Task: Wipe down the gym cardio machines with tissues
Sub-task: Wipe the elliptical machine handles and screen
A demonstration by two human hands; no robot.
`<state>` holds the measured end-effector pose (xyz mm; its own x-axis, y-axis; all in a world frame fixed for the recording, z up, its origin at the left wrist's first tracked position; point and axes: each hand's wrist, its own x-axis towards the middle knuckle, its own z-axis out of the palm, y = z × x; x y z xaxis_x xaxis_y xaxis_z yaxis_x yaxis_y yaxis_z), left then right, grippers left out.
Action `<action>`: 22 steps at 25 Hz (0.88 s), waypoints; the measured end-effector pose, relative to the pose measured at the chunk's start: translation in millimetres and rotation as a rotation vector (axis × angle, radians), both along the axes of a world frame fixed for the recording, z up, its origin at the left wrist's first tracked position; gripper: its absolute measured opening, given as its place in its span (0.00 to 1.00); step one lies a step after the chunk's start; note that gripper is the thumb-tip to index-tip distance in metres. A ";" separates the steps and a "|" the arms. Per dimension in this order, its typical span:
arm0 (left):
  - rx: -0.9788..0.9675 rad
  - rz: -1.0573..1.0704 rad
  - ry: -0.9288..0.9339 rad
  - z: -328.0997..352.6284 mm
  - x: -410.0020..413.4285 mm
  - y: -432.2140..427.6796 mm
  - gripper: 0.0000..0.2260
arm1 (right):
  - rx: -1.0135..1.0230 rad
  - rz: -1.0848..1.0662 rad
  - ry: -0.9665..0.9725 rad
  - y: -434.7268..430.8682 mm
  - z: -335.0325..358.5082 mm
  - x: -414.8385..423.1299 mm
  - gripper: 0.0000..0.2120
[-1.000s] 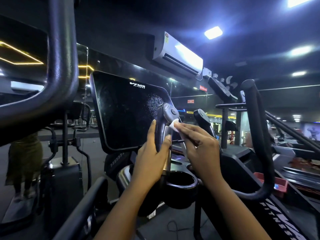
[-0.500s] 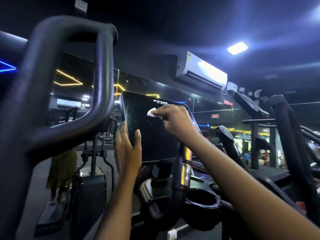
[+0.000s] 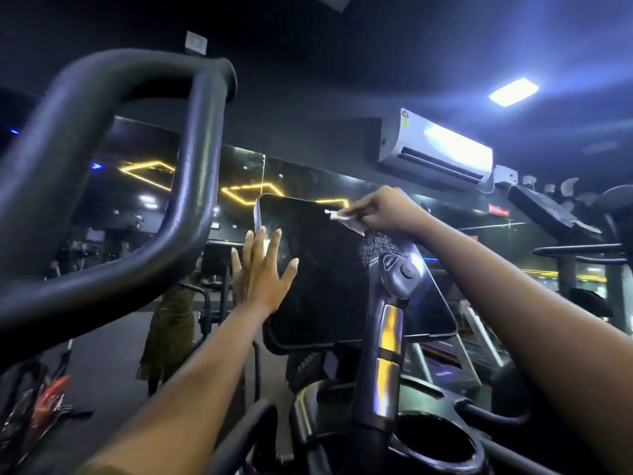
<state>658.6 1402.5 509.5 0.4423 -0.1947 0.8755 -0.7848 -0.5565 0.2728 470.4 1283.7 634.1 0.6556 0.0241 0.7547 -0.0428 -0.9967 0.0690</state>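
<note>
The cardio machine's dark console screen (image 3: 329, 279) stands in the middle of the view. My right hand (image 3: 387, 210) holds a white tissue (image 3: 346, 221) against the screen's top right part. My left hand (image 3: 260, 272) lies flat with straight, spread fingers on the screen's left edge. A speckled patch of spray or dust (image 3: 380, 245) shows on the screen just below the tissue. A grey handle with a button (image 3: 399, 275) and a shiny grip stands in front of the screen's right side.
A thick black handlebar loop (image 3: 113, 186) fills the left foreground. A cup holder (image 3: 435, 443) sits low at the centre right. A person (image 3: 171, 323) stands behind on the left. An air conditioner (image 3: 435, 149) hangs on the wall above.
My hands left the grey handle and went up to the screen. Since half a second ago the right hand has slid the tissue rightwards along the screen's top.
</note>
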 end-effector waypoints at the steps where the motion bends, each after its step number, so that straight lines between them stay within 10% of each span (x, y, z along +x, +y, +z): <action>1: 0.015 0.024 0.008 0.0 4.1 -0.4 0.29 | 0.040 0.023 0.009 -13.0 -2.9 4.9 0.14; 7: 0.011 -0.007 0.043 31.0 22.3 -14.6 0.29 | 0.294 0.207 -0.197 -66.2 -45.6 87.7 0.13; 15: 0.055 0.084 0.011 31.5 31.0 -24.7 0.30 | 0.060 0.444 -0.559 -42.5 -16.9 174.5 0.09; 22: 0.017 0.052 0.031 31.3 31.2 -25.9 0.30 | -0.131 0.420 -0.338 -41.0 -2.2 224.8 0.22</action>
<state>689.7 1376.6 540.8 0.4795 -0.1858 0.8577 -0.7459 -0.6012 0.2868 695.2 1242.8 631.9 0.2916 0.3392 0.8944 0.3151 -0.9169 0.2450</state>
